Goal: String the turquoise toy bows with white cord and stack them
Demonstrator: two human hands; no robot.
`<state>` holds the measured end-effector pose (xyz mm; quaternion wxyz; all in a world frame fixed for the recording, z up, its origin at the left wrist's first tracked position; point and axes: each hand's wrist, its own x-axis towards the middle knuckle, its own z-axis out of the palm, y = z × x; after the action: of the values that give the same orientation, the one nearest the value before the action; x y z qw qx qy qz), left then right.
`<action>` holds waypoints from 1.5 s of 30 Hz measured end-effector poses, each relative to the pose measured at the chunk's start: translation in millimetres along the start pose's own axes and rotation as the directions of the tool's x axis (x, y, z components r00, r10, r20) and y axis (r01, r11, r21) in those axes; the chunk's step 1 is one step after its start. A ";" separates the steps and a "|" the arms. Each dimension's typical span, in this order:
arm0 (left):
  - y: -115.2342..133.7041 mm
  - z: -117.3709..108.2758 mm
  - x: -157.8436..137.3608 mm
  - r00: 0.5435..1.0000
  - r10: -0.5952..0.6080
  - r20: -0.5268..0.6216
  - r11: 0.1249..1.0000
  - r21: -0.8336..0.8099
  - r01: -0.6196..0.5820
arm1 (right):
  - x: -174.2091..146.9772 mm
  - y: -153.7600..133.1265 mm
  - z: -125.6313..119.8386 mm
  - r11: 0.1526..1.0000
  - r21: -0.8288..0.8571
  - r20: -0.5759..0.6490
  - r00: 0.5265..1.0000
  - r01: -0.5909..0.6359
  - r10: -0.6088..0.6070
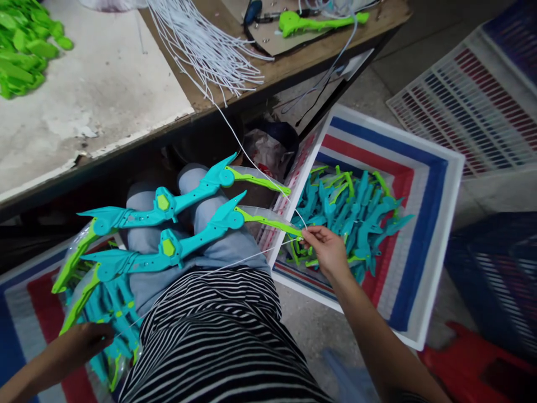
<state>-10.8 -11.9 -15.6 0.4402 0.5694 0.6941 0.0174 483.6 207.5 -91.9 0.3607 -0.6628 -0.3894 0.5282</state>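
Note:
Two turquoise toy bows with lime-green limb ends lie side by side across the person's lap, the nearer bow (201, 239) just below the farther bow (188, 200). At the right tip of the nearer bow, my right hand (325, 249) pinches a thin white cord (247, 258) against the green end. That cord runs slackly down left to my left hand (90, 341), whose curled fingers hold it beside the bow's left end. Another stretch of cord rises from my right hand to the table. My left fingertips are dark and partly hidden.
A striped crate (434, 224) full of similar bows stands at right, and another striped container (44, 313) with bows at lower left. On the table (104, 95) lie a bundle of white cords (210, 50), green plastic parts (25, 50) and a green bow piece (319, 23).

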 end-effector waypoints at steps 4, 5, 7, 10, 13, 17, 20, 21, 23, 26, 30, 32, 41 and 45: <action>65.9 -20.0 64.1 0.976 0.114 -0.187 0.980 0.183 -0.079 | 3.7 -3.5 -4.2 0.993 -0.101 -0.018 0.998 0.065 -0.067; 84.7 -22.0 83.5 0.938 0.198 -0.286 0.962 0.239 -0.130 | 6.5 -6.4 -4.7 0.987 -0.120 -0.048 0.993 0.102 -0.109; 115.4 -18.7 118.6 0.879 0.372 -0.300 0.906 0.325 -0.272 | 13.8 -15.0 -4.2 0.983 -0.113 -0.107 0.981 0.147 -0.159; 132.8 -1.5 146.6 0.857 0.483 -0.179 0.813 0.455 -0.363 | 27.8 -32.0 1.3 0.990 -0.019 -0.101 0.985 0.140 -0.141; 125.1 11.4 142.7 0.876 0.481 -0.038 0.766 0.505 -0.398 | 43.1 -46.8 11.3 0.985 0.029 -0.072 0.983 0.172 -0.169; 125.5 4.7 136.8 0.899 0.437 -0.009 0.817 0.421 -0.393 | 61.8 -54.6 25.2 0.966 -0.036 -0.048 0.965 0.257 -0.259; 151.3 -7.6 162.1 0.903 0.409 -0.132 0.899 0.225 -0.375 | 71.7 -53.2 31.4 0.940 -0.136 -0.013 0.948 0.312 -0.317; 163.2 -9.9 175.8 0.905 0.396 -0.158 0.916 0.137 -0.377 | 74.0 -52.2 32.6 0.932 -0.168 -0.001 0.945 0.322 -0.327; 188.3 -8.7 206.9 0.917 0.369 -0.153 0.924 -0.051 -0.380 | 77.4 -50.1 34.1 0.921 -0.214 0.019 0.944 0.327 -0.330; 221.9 8.4 251.9 0.950 0.305 -0.060 0.884 -0.352 -0.306 | 80.6 -46.8 35.6 0.918 -0.238 0.033 0.947 0.317 -0.319; 253.5 44.2 293.9 0.971 0.142 0.192 0.694 -0.718 0.041 | 82.8 -41.9 37.7 0.914 -0.260 0.042 0.950 0.310 -0.310; 266.1 59.6 307.9 0.936 0.131 0.328 0.582 -0.790 0.195 | 83.0 -39.2 39.0 0.903 -0.286 0.056 0.946 0.322 -0.319; 300.5 92.4 345.8 0.766 0.294 0.572 0.492 -0.778 0.392 | 89.5 -25.5 42.2 0.799 -0.303 0.083 0.849 0.520 -0.521; 300.6 91.4 341.5 0.828 0.226 0.513 0.618 -0.733 0.285 | 89.5 -20.4 42.7 0.729 -0.383 0.171 0.819 0.567 -0.547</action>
<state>292.1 325.2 -115.5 0.8266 0.2851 0.4635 0.1437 451.5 299.6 -119.1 0.3428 -0.5642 -0.6818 0.3150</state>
